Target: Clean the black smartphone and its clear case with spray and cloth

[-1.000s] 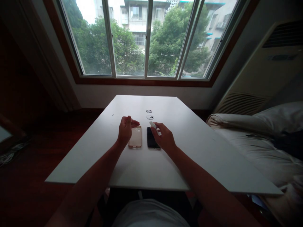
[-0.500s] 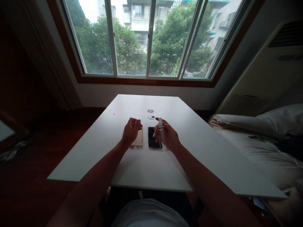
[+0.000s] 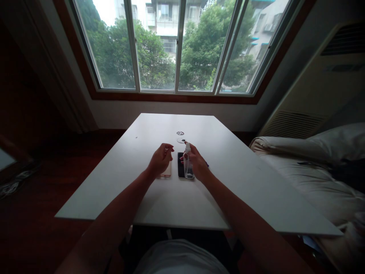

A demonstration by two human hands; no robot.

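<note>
Right hand (image 3: 197,164) fingers hold a small clear upright spray bottle (image 3: 188,166); left hand (image 3: 160,160) fingers loosely curled.

The left hand (image 3: 161,160) covers most of the case (image 3: 166,171); only its near right corner shows. The bottle (image 3: 188,164) and right hand (image 3: 196,164) hide the right part of the phone (image 3: 180,167). Two small discs (image 3: 180,136) beyond are too small to identify
</note>
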